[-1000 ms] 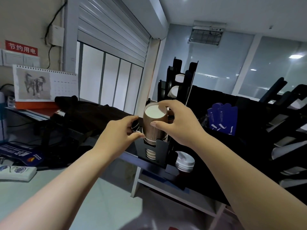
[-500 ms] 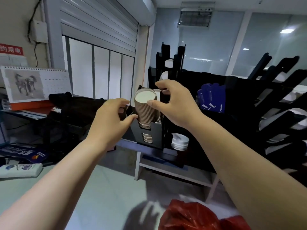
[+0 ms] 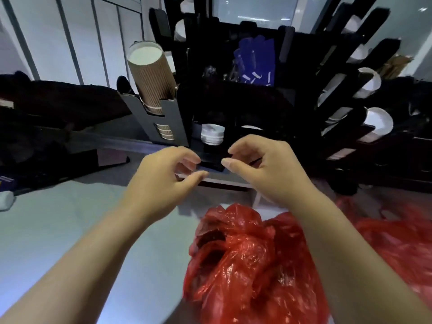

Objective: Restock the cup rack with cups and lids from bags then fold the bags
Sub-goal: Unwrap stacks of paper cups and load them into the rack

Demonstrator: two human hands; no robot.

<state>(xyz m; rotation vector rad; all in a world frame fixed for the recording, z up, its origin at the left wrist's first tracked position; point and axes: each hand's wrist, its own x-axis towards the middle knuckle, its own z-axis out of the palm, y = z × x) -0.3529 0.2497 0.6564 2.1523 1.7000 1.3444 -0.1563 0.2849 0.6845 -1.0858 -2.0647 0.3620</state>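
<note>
A stack of brown ribbed paper cups [image 3: 152,76] stands tilted in the left slot of the black cup rack [image 3: 170,122]. White lids [image 3: 212,134] sit in a slot beside it. Both hands hover in mid-air below the rack and above a crumpled red plastic bag [image 3: 247,260]. My left hand [image 3: 163,181] and my right hand [image 3: 261,167] have loosely curled fingers and hold nothing. A second red bag [image 3: 397,239] lies at the right.
More black rack arms with white cups and lids [image 3: 378,122] stand at the right. Blue packets [image 3: 256,61] sit in the rack's middle. Dark cloth [image 3: 58,101] lies on the shelf at the left. The pale table top [image 3: 58,230] spreads under my arms.
Both hands let go of the brown cup stack and dropped below the rack. The view tilted down, bringing the red bags into sight.
</note>
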